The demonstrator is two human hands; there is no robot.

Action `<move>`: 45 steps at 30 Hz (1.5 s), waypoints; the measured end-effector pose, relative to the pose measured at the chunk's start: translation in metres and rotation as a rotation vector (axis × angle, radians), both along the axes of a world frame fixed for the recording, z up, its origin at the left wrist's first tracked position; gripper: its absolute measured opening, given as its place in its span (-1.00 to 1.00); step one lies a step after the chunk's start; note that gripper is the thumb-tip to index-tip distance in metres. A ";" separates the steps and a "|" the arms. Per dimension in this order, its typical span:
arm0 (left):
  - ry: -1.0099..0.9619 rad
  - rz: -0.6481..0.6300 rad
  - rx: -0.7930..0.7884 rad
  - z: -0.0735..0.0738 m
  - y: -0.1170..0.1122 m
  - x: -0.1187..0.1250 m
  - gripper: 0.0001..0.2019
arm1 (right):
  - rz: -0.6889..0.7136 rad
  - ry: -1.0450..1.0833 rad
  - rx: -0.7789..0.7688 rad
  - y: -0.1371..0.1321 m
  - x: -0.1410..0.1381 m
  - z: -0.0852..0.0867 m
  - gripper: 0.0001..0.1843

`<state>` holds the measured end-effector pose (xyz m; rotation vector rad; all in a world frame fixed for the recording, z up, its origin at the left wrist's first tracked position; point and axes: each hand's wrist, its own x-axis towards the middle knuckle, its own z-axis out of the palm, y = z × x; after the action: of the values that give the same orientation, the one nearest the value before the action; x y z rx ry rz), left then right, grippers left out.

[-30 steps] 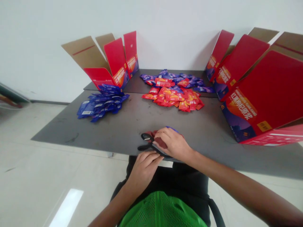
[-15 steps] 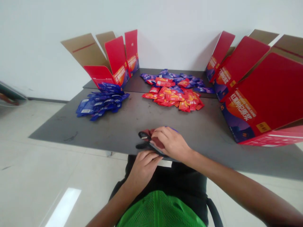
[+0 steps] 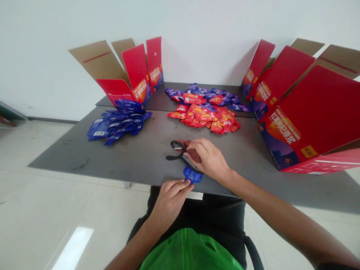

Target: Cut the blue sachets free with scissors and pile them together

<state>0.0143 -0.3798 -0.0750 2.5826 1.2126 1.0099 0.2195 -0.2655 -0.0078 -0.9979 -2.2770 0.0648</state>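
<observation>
black-handled scissors (image 3: pixel 176 145) lie across the middle of the bench (image 3: pixel 70 161), under the right hand (image 3: pixel 208 159). long axis: far-left to near-right. the two handle loops point far-left; the blades run near-right beneath the palm, with their tips hidden. the right hand is closed over the scissors and over a red sachet (image 3: pixel 194 155), which shows only in part.

a blue sachet (image 3: pixel 192 174) lies flat just below the blades, toward the near edge of the bench. the left hand (image 3: pixel 170 200) sits half-curled at that edge, holding nothing visible. its fingertips (image 3: pixel 185 182) are touching or just beside the sachet; the view does not settle which.

hazards: with the blades hidden, a closing stroke could nick the right hand's fingers. a slip of grip could drop the red sachet. a nudge could push the blue sachet off the near edge to the floor.

farther out: a blue sachet pile (image 3: pixel 118 122) lies far-left, with a red sachet pile (image 3: pixel 204 118) and a purple sachet pile (image 3: pixel 202 90) far-centre. open red cartons stand far-left (image 3: pixel 137 75) and right (image 3: pixel 317 112). if the right carton tipped, it could land on the piles.
</observation>
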 end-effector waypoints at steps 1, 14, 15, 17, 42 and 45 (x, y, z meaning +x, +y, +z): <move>0.003 0.006 -0.015 0.000 0.000 0.000 -0.67 | 0.080 -0.013 -0.014 -0.012 -0.008 -0.003 -0.82; 0.073 0.011 0.020 0.014 0.000 0.002 -0.67 | -0.275 -0.062 0.137 0.069 0.059 0.005 -0.77; 0.105 0.018 0.016 0.016 0.000 0.004 -0.66 | -0.292 0.002 0.156 0.067 0.061 0.008 -0.75; 0.180 0.033 0.013 0.020 0.000 0.006 -0.61 | -0.297 0.086 0.178 0.063 0.062 0.010 -0.74; -0.688 0.527 -0.320 0.100 0.011 -0.108 -0.73 | -0.376 0.274 -0.136 0.070 0.095 -0.003 -0.53; -0.989 0.562 -0.368 0.107 0.025 -0.152 -0.68 | -0.397 0.291 -0.163 0.072 0.094 -0.004 -0.49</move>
<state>-0.1381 -0.3549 0.0321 1.1541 1.5637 1.6451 0.3137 -0.1939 -0.0120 -1.4095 -1.8015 0.2150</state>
